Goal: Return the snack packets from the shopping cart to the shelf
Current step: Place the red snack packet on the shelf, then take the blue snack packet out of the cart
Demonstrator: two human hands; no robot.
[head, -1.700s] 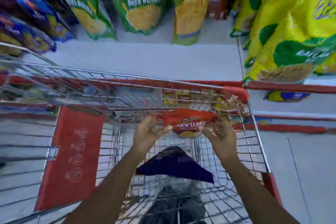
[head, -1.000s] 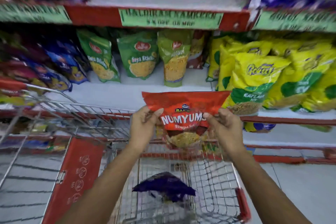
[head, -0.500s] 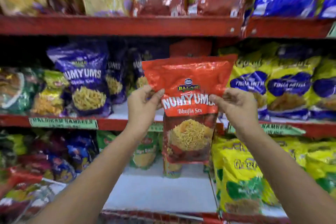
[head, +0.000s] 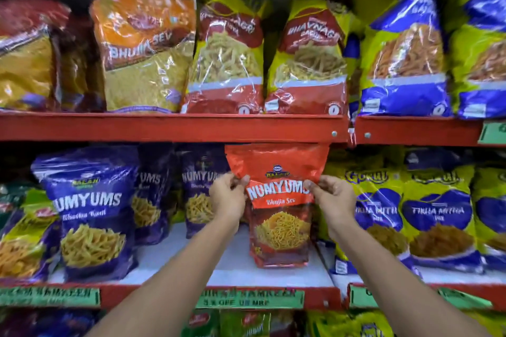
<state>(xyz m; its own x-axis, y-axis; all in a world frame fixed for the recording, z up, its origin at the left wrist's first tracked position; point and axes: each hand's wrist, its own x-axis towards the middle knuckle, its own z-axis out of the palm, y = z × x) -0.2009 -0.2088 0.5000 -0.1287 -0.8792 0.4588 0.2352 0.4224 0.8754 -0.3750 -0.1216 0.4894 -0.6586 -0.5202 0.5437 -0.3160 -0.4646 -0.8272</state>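
Observation:
A red Numyums Bhujia Sev packet [head: 279, 227] stands upright in a gap on the middle shelf [head: 235, 268], its bottom resting on or just above the white shelf board. My left hand [head: 228, 197] pinches its left edge and my right hand [head: 332, 197] pinches its right edge, both near the packet's upper half. The packet's top reaches the red rail of the shelf above. The shopping cart is out of view.
Purple Numyums packets [head: 90, 210] stand to the left, yellow and blue packets [head: 438, 213] to the right. The upper shelf's red rail [head: 175, 127] carries large sev packets [head: 142, 52]. Green price labels [head: 249, 299] line the shelf front.
The red packet came up out of the cart, held in both hands, and moved forward into the gap on the middle shelf. The view rose from the cart to the shelves.

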